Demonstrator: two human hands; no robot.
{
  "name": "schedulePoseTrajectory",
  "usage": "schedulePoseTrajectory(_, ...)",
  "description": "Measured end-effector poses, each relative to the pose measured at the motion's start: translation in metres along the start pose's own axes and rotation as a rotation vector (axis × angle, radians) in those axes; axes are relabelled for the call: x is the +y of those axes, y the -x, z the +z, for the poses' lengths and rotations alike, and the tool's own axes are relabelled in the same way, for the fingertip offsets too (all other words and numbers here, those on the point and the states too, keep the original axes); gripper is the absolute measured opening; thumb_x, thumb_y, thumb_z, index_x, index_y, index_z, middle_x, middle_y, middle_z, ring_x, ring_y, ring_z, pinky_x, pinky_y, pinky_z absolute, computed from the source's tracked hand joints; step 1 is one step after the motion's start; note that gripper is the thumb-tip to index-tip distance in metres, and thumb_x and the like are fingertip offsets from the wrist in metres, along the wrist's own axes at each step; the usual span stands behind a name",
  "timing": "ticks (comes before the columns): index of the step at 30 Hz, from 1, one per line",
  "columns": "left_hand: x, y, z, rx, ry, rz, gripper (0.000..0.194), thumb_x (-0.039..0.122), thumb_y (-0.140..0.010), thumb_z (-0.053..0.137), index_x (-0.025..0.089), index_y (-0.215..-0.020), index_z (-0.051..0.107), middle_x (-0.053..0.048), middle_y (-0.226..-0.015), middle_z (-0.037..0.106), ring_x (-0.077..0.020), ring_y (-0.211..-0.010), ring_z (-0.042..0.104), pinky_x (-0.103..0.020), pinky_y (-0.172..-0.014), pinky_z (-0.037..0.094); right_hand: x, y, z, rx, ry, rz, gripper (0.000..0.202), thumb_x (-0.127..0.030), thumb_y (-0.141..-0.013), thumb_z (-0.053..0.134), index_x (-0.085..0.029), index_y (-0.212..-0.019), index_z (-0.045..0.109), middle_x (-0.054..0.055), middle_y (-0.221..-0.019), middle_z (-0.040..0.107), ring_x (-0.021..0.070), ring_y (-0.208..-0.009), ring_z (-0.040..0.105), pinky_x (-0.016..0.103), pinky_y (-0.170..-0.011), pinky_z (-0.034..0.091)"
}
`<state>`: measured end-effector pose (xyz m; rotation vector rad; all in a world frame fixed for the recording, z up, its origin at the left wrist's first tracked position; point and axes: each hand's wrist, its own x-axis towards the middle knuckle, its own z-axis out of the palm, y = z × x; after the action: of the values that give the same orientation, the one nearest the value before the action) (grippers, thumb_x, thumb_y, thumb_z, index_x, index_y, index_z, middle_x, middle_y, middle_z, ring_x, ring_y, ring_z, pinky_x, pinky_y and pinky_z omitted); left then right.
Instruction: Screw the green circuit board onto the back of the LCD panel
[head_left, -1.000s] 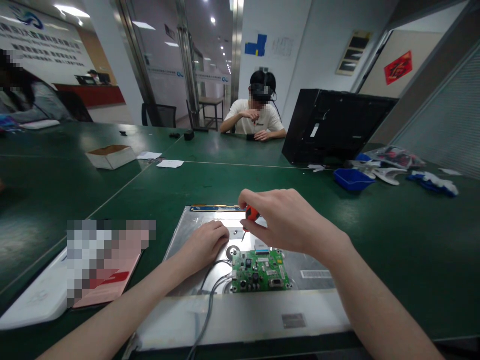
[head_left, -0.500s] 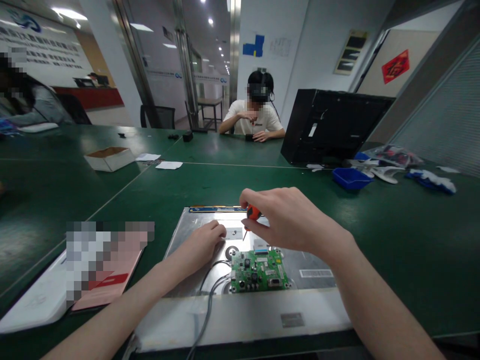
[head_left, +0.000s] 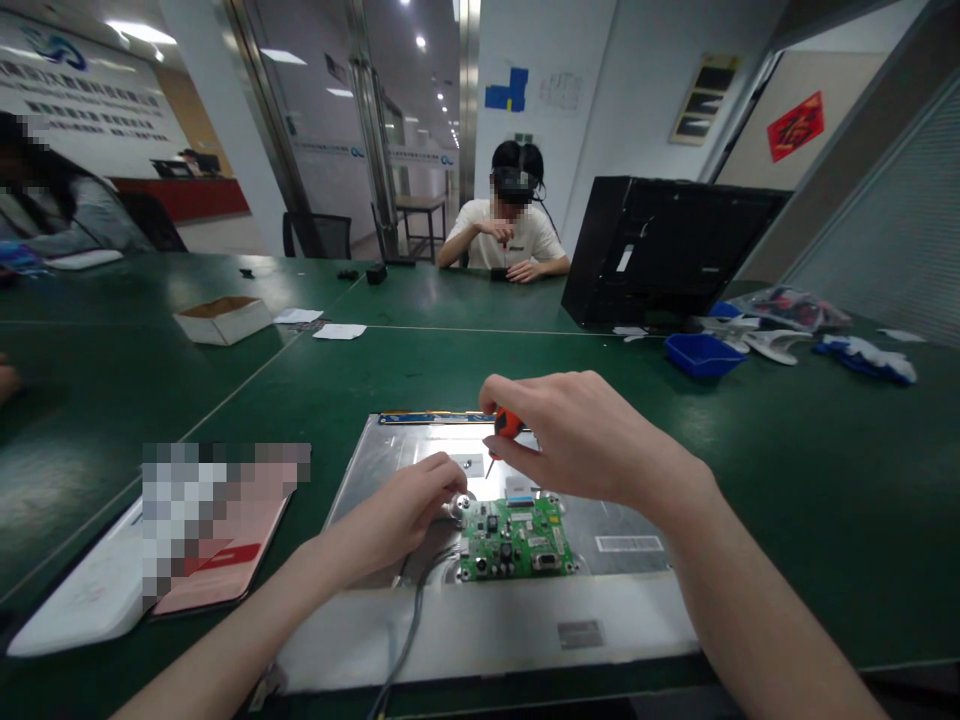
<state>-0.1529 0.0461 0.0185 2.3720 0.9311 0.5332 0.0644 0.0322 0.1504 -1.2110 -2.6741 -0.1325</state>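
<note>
My right hand [head_left: 577, 430] is closed around the orange and black handle of a screwdriver [head_left: 509, 423], and its thin shaft slants down above the metal panel. Fingers curled together, my left hand [head_left: 420, 497] is at the upper left corner of a green circuit board [head_left: 517, 540]; whatever its fingertips hold, if anything, is hidden. The board lies on the silver back of a flat display panel [head_left: 450, 630]. Grey cables [head_left: 415, 625] run from the board's left side over the panel's front edge. A white flat cable [head_left: 519, 488] sits at the board's top.
On the left lie a white item [head_left: 82, 590] and a pink phone-like slab [head_left: 217, 575]. Farther off are an open carton [head_left: 225, 325], a black monitor [head_left: 675, 250], a blue tray [head_left: 703, 356] and blue-white gloves [head_left: 866, 358]. Across the green table [head_left: 420, 365] sits a person [head_left: 510, 225].
My left hand has moved right and slightly down, from the bare panel to the board's upper left corner. The right hand and screwdriver have stayed almost in place.
</note>
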Motion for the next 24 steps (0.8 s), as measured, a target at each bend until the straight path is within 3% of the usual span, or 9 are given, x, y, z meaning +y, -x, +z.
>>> schedulePoseTrajectory(3,0.018,0.015,0.008,-0.042,0.041,-0.039,0.021,0.005,-0.087,0.041,0.02,-0.095,0.053,-0.002,-0.095,0.057,-0.0147,-0.078,0.053,-0.025,-0.066,0.04,0.0,0.001,-0.001,0.007,-0.008,-0.011,0.012,-0.027,-0.09,0.053,-0.021,-0.1,0.052,-0.001,-0.083,0.068,0.0148,-0.07,0.061,0.026,-0.054,0.026)
schedulePoseTrajectory(7,0.032,0.036,0.027,-0.008,0.126,-0.104,0.022,0.006,-0.088,0.04,0.02,-0.099,0.052,-0.003,-0.094,0.059,-0.0157,-0.08,0.056,-0.026,-0.068,0.042,-0.002,0.003,-0.001,0.018,-0.004,-0.032,0.012,-0.028,-0.09,0.053,-0.021,-0.1,0.052,0.0,-0.084,0.069,0.0151,-0.069,0.061,0.026,-0.054,0.025)
schedulePoseTrajectory(15,0.032,0.045,0.05,0.153,0.243,-0.205,0.013,0.01,-0.085,0.045,0.02,-0.09,0.052,-0.001,-0.081,0.063,-0.0153,-0.071,0.059,-0.024,-0.063,0.045,-0.005,0.003,0.0,-0.011,-0.024,-0.053,0.011,-0.025,-0.09,0.052,-0.02,-0.099,0.052,0.0,-0.086,0.07,0.0139,-0.068,0.06,0.027,-0.054,0.023)
schedulePoseTrajectory(24,0.024,0.048,0.064,0.222,0.09,-0.14,0.017,0.01,-0.084,0.046,0.022,-0.091,0.054,0.0,-0.08,0.064,-0.0158,-0.07,0.061,-0.024,-0.063,0.045,-0.006,-0.002,0.006,-0.028,0.006,-0.055,0.011,-0.026,-0.089,0.053,-0.02,-0.099,0.052,0.0,-0.087,0.07,0.0145,-0.069,0.061,0.028,-0.053,0.022)
